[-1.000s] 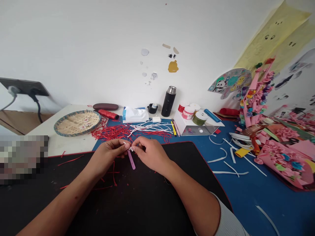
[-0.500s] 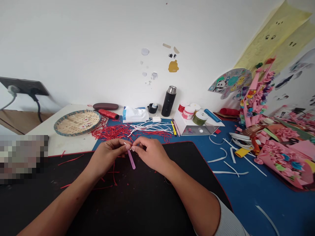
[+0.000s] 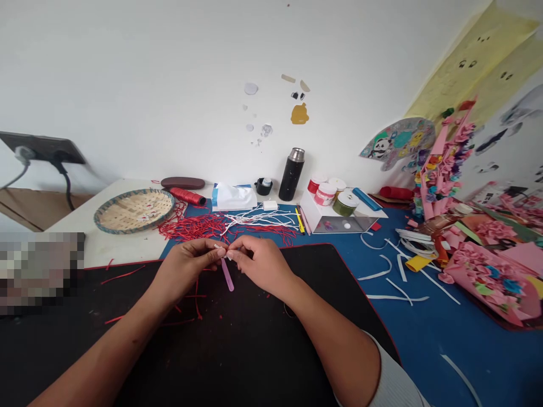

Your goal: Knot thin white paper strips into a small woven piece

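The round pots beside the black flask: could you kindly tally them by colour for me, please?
Red pot: 1
Pink pot: 1
Olive green pot: 1
White-lidded pot, body hidden: 1
Total: 4

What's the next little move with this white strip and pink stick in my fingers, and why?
Probably tighten the pinch on the white strip where it meets the top of the pink stick. Your left hand and right hand meet there at the fingertips, while the stick's lower end slants unsupported above the black mat.
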`<act>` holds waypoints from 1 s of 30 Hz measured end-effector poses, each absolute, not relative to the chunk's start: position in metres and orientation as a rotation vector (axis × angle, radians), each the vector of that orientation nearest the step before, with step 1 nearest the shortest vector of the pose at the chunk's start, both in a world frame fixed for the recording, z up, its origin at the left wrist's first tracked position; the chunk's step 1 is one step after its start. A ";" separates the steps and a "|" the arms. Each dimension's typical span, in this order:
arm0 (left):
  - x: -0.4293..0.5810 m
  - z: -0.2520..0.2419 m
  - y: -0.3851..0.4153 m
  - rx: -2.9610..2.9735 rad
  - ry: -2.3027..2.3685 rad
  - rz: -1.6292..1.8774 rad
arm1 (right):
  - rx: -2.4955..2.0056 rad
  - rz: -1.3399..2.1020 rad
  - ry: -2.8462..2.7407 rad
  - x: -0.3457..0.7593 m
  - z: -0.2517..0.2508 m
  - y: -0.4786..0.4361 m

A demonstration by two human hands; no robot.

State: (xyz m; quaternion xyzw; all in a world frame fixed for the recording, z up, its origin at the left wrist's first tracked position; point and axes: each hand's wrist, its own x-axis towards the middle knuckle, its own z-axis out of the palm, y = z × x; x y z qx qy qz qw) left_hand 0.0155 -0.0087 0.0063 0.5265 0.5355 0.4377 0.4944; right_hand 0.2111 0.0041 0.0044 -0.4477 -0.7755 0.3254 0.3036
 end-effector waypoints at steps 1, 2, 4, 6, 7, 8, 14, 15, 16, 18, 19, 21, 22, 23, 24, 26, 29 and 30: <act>0.015 0.006 -0.008 1.262 1.297 1.073 | -1.186 0.870 -2.037 0.211 0.004 0.004; 0.015 0.005 -0.008 1.248 1.297 1.090 | -1.187 0.875 -2.020 0.211 0.003 0.004; 0.014 0.004 -0.008 1.227 1.299 1.118 | -1.194 0.881 -1.995 0.210 0.001 0.005; 0.014 0.003 -0.008 1.229 1.302 1.127 | -1.197 0.881 -1.981 0.210 0.000 0.005; 0.014 0.003 -0.009 1.237 1.306 1.127 | -1.195 0.881 -1.979 0.209 0.000 0.005; 0.014 0.003 -0.009 1.247 1.309 1.126 | -1.191 0.882 -1.979 0.209 0.000 0.005; 0.015 0.003 -0.010 1.290 1.321 1.134 | -1.205 0.895 -1.991 0.210 0.001 0.005; 0.015 0.003 -0.010 1.294 1.325 1.134 | -1.208 0.898 -1.991 0.210 0.001 0.005; 0.015 0.004 -0.010 1.297 1.328 1.135 | -1.209 0.902 -1.990 0.210 0.002 0.005; 0.015 0.004 -0.010 1.295 1.330 1.133 | -1.207 0.907 -1.988 0.210 0.002 0.005; 0.015 0.004 -0.010 1.292 1.329 1.130 | -1.204 0.909 -1.986 0.210 0.002 0.005; 0.016 0.004 -0.010 1.285 1.331 1.124 | -1.194 0.911 -1.985 0.210 0.002 0.005; 0.016 0.005 -0.010 1.283 1.331 1.121 | -1.192 0.910 -1.986 0.209 0.002 0.004; 0.016 0.005 -0.010 1.284 1.333 1.120 | -1.192 0.908 -1.988 0.209 0.003 0.004; 0.016 0.005 -0.010 1.287 1.336 1.119 | -1.195 0.904 -1.992 0.209 0.003 0.004; 0.017 0.006 -0.011 1.302 1.337 1.112 | -1.208 0.893 -2.001 0.209 0.004 0.003; 0.017 0.007 -0.011 1.321 1.338 1.104 | -1.221 0.872 -2.023 0.209 0.005 0.002; 0.017 0.007 -0.011 1.321 1.340 1.104 | -1.222 0.862 -2.033 0.209 0.006 0.002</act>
